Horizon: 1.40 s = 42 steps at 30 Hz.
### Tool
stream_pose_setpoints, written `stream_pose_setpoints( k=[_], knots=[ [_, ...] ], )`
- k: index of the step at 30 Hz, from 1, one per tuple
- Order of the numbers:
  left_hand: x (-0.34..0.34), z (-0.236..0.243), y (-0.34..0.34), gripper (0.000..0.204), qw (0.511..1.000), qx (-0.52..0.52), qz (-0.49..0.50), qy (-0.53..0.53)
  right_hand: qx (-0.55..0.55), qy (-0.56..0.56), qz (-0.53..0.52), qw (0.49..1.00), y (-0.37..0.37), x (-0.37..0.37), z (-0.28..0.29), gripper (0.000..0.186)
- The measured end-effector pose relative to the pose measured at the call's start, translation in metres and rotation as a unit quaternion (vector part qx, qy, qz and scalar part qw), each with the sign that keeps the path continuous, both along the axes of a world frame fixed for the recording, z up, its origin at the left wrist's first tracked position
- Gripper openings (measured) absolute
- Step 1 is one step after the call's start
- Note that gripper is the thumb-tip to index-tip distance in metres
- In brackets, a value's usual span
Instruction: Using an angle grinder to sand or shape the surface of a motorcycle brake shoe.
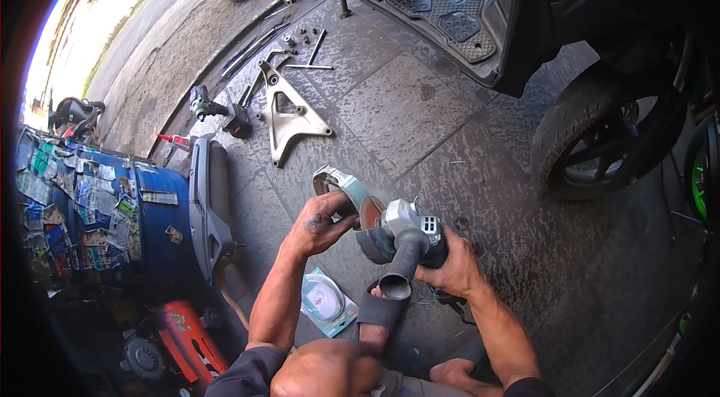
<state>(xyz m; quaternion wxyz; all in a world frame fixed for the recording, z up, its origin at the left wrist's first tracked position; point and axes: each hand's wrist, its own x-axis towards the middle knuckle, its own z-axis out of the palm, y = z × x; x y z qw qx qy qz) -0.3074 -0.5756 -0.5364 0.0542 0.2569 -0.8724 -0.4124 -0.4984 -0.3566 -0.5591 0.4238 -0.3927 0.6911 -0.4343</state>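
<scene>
My left hand (321, 224) is closed round a curved, grey-green metal piece (351, 185), perhaps a brake shoe. My right hand (456, 268) grips the body of a grey angle grinder (411, 226), its black side handle (407, 258) pointing toward me. The grinder's brownish disc (370, 212) lies against or very close to the curved piece; I cannot tell if they touch. Part of the disc is hidden by the guard. Below my left hand, a round item in a clear and teal package (325, 301) lies on the floor beside my sandalled foot (381, 314).
A triangular metal bracket (286, 113), a cordless impact driver (229, 113) and a T-handle wrench (315, 55) lie ahead. A scooter (480, 10) stands at upper right, its wheel (592, 134) near. On the left are a blue drum (161, 206) and a red jack (187, 341).
</scene>
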Motion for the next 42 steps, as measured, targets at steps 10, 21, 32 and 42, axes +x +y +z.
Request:
stream_pose_setpoints(
  k=[10,21,32,42],
  knots=[
    [-0.0035,0.0023,0.0001,0.021,1.000,0.007,-0.009,0.007,-0.001,0.002,-0.006,1.000,0.0017,-0.0030,-0.0042,0.070],
    [-0.0024,0.0011,0.0004,0.020,1.000,-0.001,-0.008,0.003,0.002,0.002,0.000,1.000,0.0018,-0.0023,-0.0082,0.070],
    [-0.0019,-0.0030,-0.0002,0.020,1.000,-0.017,-0.020,0.010,0.003,-0.010,0.003,1.000,0.0015,-0.0031,-0.0080,0.070],
    [-0.0008,-0.0036,-0.0024,0.020,0.998,-0.034,-0.045,0.023,0.006,-0.006,0.004,1.000,0.0010,-0.0044,-0.0050,0.071]
  ],
)
